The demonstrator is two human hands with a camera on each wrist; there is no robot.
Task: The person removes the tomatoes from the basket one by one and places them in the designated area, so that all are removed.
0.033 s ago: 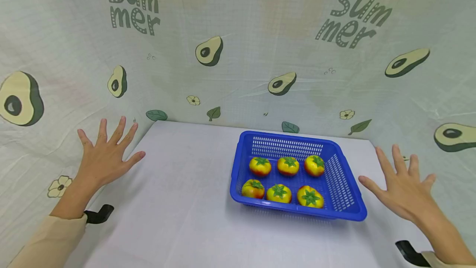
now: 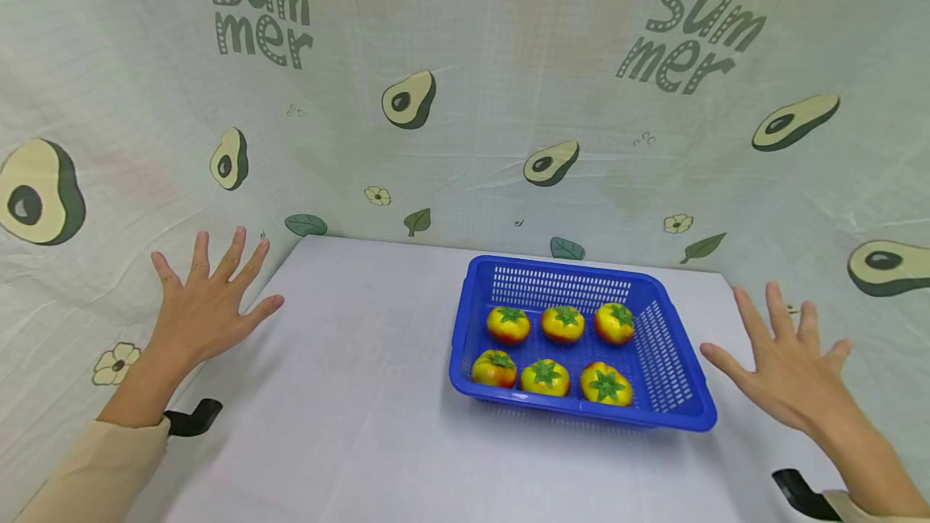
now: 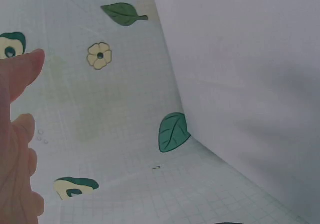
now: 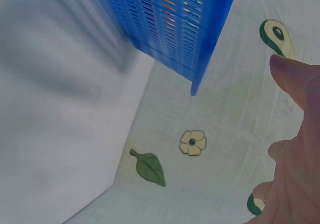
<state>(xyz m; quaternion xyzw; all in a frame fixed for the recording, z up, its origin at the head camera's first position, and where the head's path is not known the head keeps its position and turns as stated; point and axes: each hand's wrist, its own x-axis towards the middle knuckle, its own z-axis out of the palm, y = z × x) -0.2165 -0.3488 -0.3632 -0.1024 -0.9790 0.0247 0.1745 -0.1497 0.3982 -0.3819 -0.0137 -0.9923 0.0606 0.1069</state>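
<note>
A blue plastic basket (image 2: 676,382) with slotted walls stands on the white table, right of the middle. Inside lie several yellow-and-red fruits (image 2: 563,326), tomato-like with green star-shaped tops, in two rows of three. My left hand (image 2: 207,305) is held over the table's left side with its fingers spread, touching nothing. Just right of the basket, my right hand (image 2: 792,370) is likewise spread and holds nothing. In the right wrist view, the basket's side wall (image 4: 170,23) shows beyond the thumb. Only table and cloth appear past my left hand (image 3: 17,149) in its wrist view.
A pale cloth (image 2: 479,47) printed with avocados, leaves and lettering hangs behind and beside the white table (image 2: 349,394). The basket sits near the table's back edge. A black strap piece (image 2: 192,418) shows at the left wrist and another (image 2: 802,495) at the right.
</note>
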